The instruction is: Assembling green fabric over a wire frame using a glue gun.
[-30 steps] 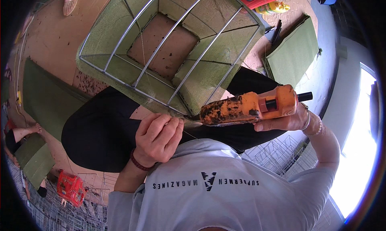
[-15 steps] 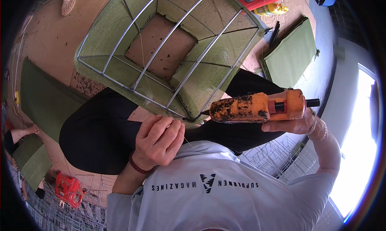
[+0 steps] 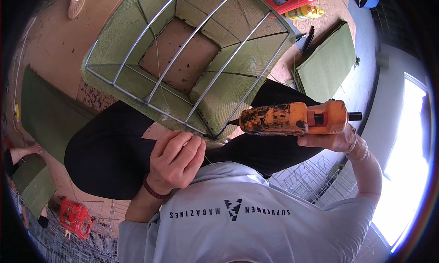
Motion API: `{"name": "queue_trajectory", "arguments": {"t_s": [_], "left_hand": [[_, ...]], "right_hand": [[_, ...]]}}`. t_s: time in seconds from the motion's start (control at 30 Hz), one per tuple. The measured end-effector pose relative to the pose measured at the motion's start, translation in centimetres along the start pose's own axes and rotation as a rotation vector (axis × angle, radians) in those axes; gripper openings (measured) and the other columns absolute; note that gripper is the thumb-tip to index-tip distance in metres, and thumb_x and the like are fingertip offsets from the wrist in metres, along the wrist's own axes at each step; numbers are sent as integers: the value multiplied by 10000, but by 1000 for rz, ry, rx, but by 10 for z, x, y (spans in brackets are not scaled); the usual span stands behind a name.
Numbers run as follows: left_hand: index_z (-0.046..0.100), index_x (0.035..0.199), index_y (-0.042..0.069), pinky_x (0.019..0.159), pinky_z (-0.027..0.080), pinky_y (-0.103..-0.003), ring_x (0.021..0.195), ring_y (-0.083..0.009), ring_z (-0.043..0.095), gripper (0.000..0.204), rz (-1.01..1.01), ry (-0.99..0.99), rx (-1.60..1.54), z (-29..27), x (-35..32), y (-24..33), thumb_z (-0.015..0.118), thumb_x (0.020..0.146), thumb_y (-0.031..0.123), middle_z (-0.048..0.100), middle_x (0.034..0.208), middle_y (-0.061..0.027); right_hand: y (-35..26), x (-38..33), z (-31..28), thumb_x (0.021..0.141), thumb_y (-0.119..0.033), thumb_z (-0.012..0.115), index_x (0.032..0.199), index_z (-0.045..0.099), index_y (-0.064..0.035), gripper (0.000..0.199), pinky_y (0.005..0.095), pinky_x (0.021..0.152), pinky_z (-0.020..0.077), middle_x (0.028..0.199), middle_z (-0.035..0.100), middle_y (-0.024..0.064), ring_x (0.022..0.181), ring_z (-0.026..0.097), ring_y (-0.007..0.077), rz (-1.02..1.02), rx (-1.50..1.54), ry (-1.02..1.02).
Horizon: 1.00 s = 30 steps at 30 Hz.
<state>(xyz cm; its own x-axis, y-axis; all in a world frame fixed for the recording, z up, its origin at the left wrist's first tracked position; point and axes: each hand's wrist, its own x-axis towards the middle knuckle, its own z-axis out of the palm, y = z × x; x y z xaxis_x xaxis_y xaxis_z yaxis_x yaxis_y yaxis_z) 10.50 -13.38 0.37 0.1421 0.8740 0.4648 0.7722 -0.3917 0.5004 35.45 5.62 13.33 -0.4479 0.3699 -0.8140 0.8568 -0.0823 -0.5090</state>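
My left hand (image 3: 177, 160) is closed in a pinch at the front edge of a mesh-covered wire frame (image 3: 147, 101), by its near corner. Green mesh cloth (image 3: 114, 48) lines the frame's sides, with bare metal bars across the top. A thin thread hangs below my left fingers. My right hand (image 3: 331, 140) grips an orange glue gun (image 3: 274, 119), heavily smeared with black, a black stick jutting from its back. Its dark nozzle points left, close to the near corner, where a black line of glue (image 3: 211, 136) lies. Whether the nozzle touches the frame is hard to tell.
The frame rests over my legs (image 3: 109, 148). A stack of green sheets (image 3: 327, 57) lies to the right, another green sheet (image 3: 50, 112) to the left. Red plastic stools (image 3: 75, 218) stand lower left and top right. Wire racks (image 3: 311, 178) and other people's bare feet are around.
The frame and my left hand sit slightly further left in view. The glue gun's nozzle has shifted slightly up, away from the near corner. Both hands keep their grips.
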Motion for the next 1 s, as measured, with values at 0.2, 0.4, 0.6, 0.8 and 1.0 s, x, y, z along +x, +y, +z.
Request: {"name": "queue_trajectory", "arguments": {"t_s": [0.2,0.4,0.6,0.8,1.0], "left_hand": [[668,776,-2,754,503,-374,858,-211,585,110,1,7,2,1,0,-1,675,679,49,623,858,-72],[666,773,1,762,501,-373,863,-211,586,112,-6,8,-7,1,1,0,683,672,45,622,871,-68],[672,794,0,746,496,-379,860,-220,584,138,-15,14,-12,2,1,0,696,662,35,622,871,-68],[670,776,10,769,499,-367,864,-203,590,105,-17,15,10,2,1,0,692,677,36,623,864,-62],[668,784,8,772,495,-370,863,-207,587,116,-23,19,-7,3,0,0,696,676,40,622,874,-66]], "right_hand": [[4,-4,0,729,-257,796,1021,651,-31,397,271,704,534,857,673,62,763,641,137,-18,41,80],[3,-4,-3,707,-264,812,1001,662,-29,404,267,670,530,819,671,53,726,630,125,134,48,113],[14,-6,-5,696,-249,813,1019,667,-32,415,258,637,514,783,660,39,687,608,113,69,17,173],[19,-6,-11,693,-244,813,1024,672,-47,410,241,544,470,717,623,10,608,562,85,139,49,169],[28,-6,-9,699,-225,803,1015,670,-35,392,233,514,454,687,611,8,582,548,77,37,120,257]]}}
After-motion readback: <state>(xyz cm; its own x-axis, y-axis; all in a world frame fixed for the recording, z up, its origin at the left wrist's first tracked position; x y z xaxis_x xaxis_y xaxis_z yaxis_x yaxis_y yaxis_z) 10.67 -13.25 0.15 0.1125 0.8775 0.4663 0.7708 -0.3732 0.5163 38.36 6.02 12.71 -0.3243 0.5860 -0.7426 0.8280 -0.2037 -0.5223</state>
